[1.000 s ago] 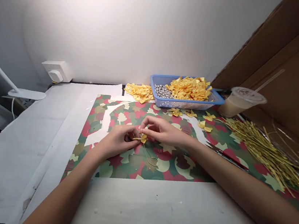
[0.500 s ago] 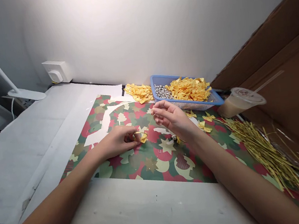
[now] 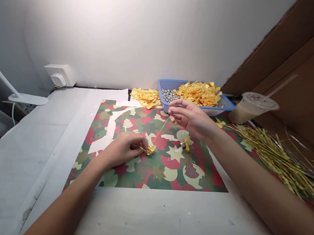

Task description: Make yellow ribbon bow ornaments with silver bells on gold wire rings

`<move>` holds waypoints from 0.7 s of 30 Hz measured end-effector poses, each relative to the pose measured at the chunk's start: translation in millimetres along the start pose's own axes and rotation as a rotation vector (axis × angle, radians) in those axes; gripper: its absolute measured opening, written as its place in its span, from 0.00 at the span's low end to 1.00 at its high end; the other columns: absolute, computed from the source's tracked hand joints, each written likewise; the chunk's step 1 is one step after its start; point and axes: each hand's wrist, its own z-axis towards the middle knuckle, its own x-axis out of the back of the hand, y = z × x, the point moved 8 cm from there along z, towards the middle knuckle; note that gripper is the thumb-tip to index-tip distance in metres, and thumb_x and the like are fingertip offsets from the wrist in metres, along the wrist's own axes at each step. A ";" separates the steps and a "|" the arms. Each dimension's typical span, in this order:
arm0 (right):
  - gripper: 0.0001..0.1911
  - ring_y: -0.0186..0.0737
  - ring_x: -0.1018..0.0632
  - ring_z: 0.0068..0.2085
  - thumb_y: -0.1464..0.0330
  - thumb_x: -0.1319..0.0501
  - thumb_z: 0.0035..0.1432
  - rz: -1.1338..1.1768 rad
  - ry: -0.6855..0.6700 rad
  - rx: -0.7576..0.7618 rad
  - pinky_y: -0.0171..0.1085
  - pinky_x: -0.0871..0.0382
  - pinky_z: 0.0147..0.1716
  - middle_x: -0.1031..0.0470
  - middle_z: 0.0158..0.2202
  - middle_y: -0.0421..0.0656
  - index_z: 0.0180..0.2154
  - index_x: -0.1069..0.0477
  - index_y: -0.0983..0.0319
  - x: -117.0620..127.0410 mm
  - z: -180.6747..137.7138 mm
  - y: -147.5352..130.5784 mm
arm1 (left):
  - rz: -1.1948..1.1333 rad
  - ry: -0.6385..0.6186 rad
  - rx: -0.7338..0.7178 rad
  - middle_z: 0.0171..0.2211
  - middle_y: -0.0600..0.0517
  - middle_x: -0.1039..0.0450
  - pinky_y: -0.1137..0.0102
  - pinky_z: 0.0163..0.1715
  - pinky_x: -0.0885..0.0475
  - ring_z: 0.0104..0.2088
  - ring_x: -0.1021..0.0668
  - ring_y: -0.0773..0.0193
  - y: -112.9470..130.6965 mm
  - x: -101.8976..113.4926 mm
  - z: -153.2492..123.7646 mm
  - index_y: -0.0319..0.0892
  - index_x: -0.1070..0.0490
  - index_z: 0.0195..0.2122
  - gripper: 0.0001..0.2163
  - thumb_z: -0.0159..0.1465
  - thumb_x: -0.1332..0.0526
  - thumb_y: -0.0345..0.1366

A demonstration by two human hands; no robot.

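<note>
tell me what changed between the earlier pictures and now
The right hand has moved away from the left hand, rightward and toward the blue basket; a thin cord, loosely looped earlier, now runs straight between them. The left hand still pinches the yellow bow; basket and cup stayed put.

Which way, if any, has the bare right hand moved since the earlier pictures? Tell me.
Yes: the bare right hand has moved rightward and up the view, now overlapping the front of the blue rectangular plastic basket.
</note>
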 end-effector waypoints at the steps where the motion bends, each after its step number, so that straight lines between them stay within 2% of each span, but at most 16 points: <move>1: 0.17 0.29 0.31 0.25 0.59 0.34 0.47 -0.042 -0.032 -0.023 0.33 0.34 0.26 0.33 0.28 0.34 0.34 0.38 0.57 0.4 -0.4 0.6 | 0.000 0.003 -0.002 0.31 0.52 0.23 0.72 0.28 0.31 0.32 0.23 0.65 0.2 0.4 0.1 0.42 0.29 0.27 0.08 0.57 0.45 0.24; 5: 0.15 0.29 0.32 0.21 0.59 0.33 0.47 -0.226 -0.239 -0.160 0.33 0.37 0.20 0.33 0.22 0.35 0.32 0.33 0.61 -3.8 -8.6 2.9 | -0.018 0.010 -0.004 0.29 0.52 0.23 0.71 0.30 0.29 0.34 0.23 0.63 0.6 1.1 -0.3 0.42 0.30 0.23 0.12 0.53 0.49 0.19; 8: 0.12 0.33 0.30 0.21 0.60 0.35 0.51 -0.514 -0.365 -0.215 0.33 0.39 0.19 0.29 0.23 0.38 0.33 0.28 0.61 -4.6 -18.3 3.1 | -0.053 0.019 0.013 0.30 0.51 0.24 0.73 0.27 0.29 0.34 0.23 0.64 -0.4 1.0 -0.7 0.41 0.32 0.22 0.12 0.53 0.49 0.20; 10: 0.11 0.37 0.27 0.26 0.61 0.36 0.53 -0.751 -0.326 -0.173 0.35 0.37 0.22 0.26 0.30 0.43 0.36 0.28 0.60 -1.4 -21.2 -1.4 | -0.074 0.040 0.034 0.32 0.50 0.25 0.73 0.25 0.28 0.35 0.23 0.64 -2.0 1.9 -0.6 0.41 0.32 0.24 0.10 0.55 0.48 0.22; 12: 0.11 0.39 0.27 0.31 0.62 0.37 0.54 -0.896 -0.216 -0.093 0.37 0.36 0.26 0.27 0.38 0.46 0.38 0.29 0.60 -2.3 -24.2 -9.8 | -0.087 0.075 0.058 0.35 0.50 0.26 0.72 0.28 0.26 0.36 0.23 0.64 -4.1 4.1 -0.3 0.41 0.32 0.28 0.07 0.58 0.47 0.25; 14: 0.11 0.38 0.28 0.31 0.62 0.38 0.55 -0.934 -0.165 -0.018 0.38 0.35 0.30 0.30 0.42 0.47 0.40 0.30 0.60 -14.7 -30.4 -15.4 | -0.094 0.111 0.088 0.36 0.50 0.27 0.69 0.31 0.25 0.34 0.23 0.65 -6.5 6.8 -0.5 0.42 0.32 0.33 0.04 0.60 0.45 0.28; 15: 0.10 0.37 0.28 0.30 0.61 0.40 0.57 -0.965 -0.212 0.042 0.39 0.35 0.31 0.29 0.42 0.46 0.39 0.30 0.60 -28.0 -34.8 -16.6 | -0.097 0.125 0.108 0.35 0.51 0.28 0.69 0.31 0.25 0.31 0.23 0.66 -7.8 7.9 -0.9 0.42 0.32 0.35 0.03 0.61 0.45 0.30; 17: 0.10 0.37 0.27 0.32 0.60 0.41 0.59 -0.944 -0.344 0.077 0.37 0.35 0.31 0.28 0.39 0.44 0.38 0.30 0.60 -54.5 -43.9 -10.6 | -0.105 0.143 0.150 0.32 0.52 0.29 0.70 0.26 0.26 0.26 0.24 0.68 -10.0 9.5 -2.2 0.42 0.34 0.36 0.03 0.62 0.43 0.32; 21: 0.08 0.36 0.29 0.29 0.64 0.39 0.57 -0.839 -0.331 0.027 0.34 0.38 0.27 0.29 0.29 0.40 0.30 0.32 0.61 -72.0 -46.2 3.3 | -0.111 0.160 0.218 0.27 0.56 0.30 0.72 0.22 0.30 0.21 0.27 0.70 -11.1 11.0 -4.4 0.42 0.36 0.36 0.03 0.62 0.42 0.34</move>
